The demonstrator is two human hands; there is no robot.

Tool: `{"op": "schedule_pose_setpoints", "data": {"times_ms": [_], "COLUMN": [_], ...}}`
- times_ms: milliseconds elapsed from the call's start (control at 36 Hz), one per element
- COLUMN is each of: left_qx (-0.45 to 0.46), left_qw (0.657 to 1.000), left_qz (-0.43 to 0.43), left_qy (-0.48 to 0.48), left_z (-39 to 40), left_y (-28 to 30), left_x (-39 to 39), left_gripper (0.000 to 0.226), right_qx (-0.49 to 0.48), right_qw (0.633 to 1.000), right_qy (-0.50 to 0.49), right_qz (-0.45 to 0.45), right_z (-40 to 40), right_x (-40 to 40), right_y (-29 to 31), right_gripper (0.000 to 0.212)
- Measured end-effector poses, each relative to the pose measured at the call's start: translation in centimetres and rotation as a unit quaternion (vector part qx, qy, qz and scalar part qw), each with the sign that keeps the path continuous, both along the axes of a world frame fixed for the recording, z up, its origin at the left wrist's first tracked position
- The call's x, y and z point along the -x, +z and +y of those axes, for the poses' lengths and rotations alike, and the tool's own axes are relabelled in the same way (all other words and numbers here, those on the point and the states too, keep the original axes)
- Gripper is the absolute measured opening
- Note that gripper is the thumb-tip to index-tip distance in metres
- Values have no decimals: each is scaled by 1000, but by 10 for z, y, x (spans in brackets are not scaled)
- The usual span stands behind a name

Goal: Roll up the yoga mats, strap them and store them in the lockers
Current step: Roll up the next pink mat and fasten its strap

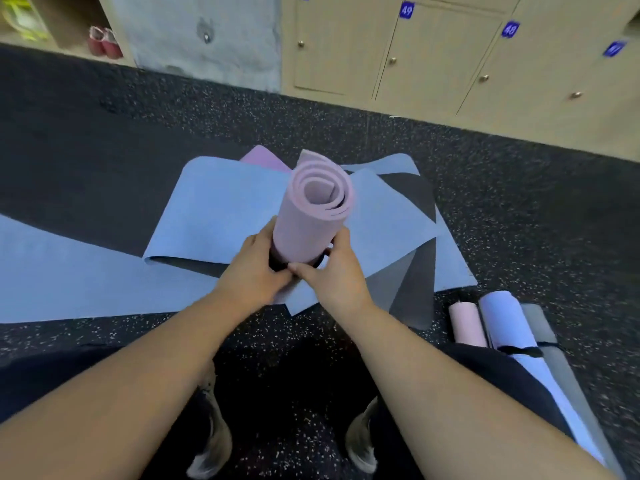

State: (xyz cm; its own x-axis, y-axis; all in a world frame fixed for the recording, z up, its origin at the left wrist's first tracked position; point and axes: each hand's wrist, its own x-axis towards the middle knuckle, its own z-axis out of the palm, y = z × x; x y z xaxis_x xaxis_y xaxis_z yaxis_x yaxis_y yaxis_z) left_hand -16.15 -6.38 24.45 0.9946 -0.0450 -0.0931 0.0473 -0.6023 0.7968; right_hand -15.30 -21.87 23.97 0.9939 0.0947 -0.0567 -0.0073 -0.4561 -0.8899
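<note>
A rolled pink yoga mat (309,216) stands on end in front of me, its spiral top facing the camera. A black strap (277,263) circles its lower part. My left hand (254,270) grips the roll and strap from the left. My right hand (332,270) pinches the strap from the right, thumb toward the left hand. Under the roll lie unrolled blue mats (214,209) with dark undersides, overlapping on the speckled floor. The roll's foot is hidden by my hands.
Three rolled mats lie at the right: pink (465,323), pale blue (509,327) with a black strap, grey (543,327). Wooden lockers (433,57) with numbered blue tags line the far wall, doors closed. Red shoes (102,41) sit in an open shelf far left. My feet are below.
</note>
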Motion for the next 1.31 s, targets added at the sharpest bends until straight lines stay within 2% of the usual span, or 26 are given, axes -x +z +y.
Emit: {"op": "schedule_pose_setpoints", "data": {"times_ms": [139,278,389,583,750,833,1028,1194,1306], "left_qx": [44,83,100,124,102,99,112,143,186], "left_qw": [997,987,984,985,990,990,986,979,969], "left_qz": [-68,-136,-147,-114,-70,-58,29,96,131], "left_qy": [-6,-22,-33,-36,-73,-86,-117,-105,-94], "left_z": [-17,-46,-73,-127,-172,-195,-245,-274,-290], "left_y": [36,81,105,120,118,112,90,58,44], "left_x": [17,28,32,44,53,56,66,68,69], "left_gripper": [59,60,61,68,68,66,64,44,32], "right_qx": [-47,-60,-54,-18,-12,6,75,87,142], "right_qw": [995,989,986,988,986,985,977,976,973], "right_qy": [-13,-37,-37,-33,-66,-94,-145,-173,-180], "right_qz": [-84,-127,-151,-153,-155,-142,-137,-97,-42], "right_z": [-9,-37,-67,-115,-159,-181,-227,-254,-273], "right_x": [22,39,53,83,105,117,138,151,160], "right_y": [38,78,107,120,104,90,44,9,-20], "right_gripper": [62,61,55,76,84,79,91,104,110]}}
